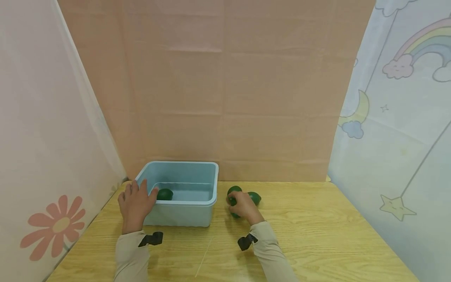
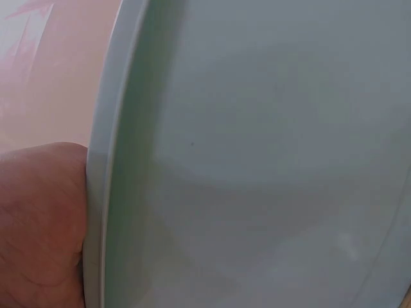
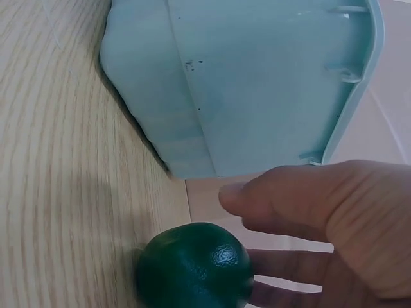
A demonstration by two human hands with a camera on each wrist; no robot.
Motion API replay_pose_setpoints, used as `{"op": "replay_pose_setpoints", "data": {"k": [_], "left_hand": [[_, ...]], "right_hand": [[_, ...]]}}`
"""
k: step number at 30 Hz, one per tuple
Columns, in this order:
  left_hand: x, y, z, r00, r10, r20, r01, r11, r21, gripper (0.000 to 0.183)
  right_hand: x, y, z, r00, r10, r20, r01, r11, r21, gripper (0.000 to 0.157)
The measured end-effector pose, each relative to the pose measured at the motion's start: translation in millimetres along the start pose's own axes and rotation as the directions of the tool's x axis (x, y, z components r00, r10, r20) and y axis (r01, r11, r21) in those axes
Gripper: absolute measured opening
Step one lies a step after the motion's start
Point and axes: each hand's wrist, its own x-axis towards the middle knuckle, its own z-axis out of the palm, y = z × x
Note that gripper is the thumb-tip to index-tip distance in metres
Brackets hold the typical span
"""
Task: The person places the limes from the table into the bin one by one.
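Note:
My left hand (image 1: 135, 205) rests on the front left corner of a light blue plastic box (image 1: 179, 213), its fingers spread over the rim. In the left wrist view, part of that hand (image 2: 42, 224) lies against the rim, beside the outer wall. One dark green fruit, like a lime (image 1: 165, 194), lies in the box near the left thumb. Right of the box, my right hand (image 1: 244, 205) reaches among several more green limes (image 1: 254, 197). In the right wrist view, its fingers (image 3: 289, 266) extend behind a lime (image 3: 196, 266), while the thumb stands apart from it.
The wooden table (image 1: 310, 235) extends to the right of the limes and toward the front. A tan sheet (image 1: 275, 98) hangs behind it. Patterned curtains (image 1: 394, 156) border both sides. Each sleeve carries a small black wrist camera (image 1: 155, 238).

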Motion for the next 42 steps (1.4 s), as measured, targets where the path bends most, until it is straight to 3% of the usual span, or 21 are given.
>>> {"op": "replay_pose_setpoints", "data": {"k": [13,30,42], "left_hand": [[0.9,-0.8,0.4,1.0,0.006,-0.005,-0.006,1.0,0.009,0.069],[1.0,-1.0,0.4,1.0,0.007,-0.008,-0.007,1.0,0.019,0.068],[0.4,-3.3,1.4,1.0,-0.001,-0.011,0.001,1.0,0.019,0.068]], "right_hand": [[0.3,1.1,-0.2,0.999,-0.039,0.016,0.04,0.998,-0.051,0.038],[-5.1,0.6,1.6,0.999,0.038,-0.008,-0.039,0.994,-0.101,0.046],[-6.4,-2.3,2.9,0.999,0.027,0.041,-0.022,0.994,-0.108,0.05]]}}
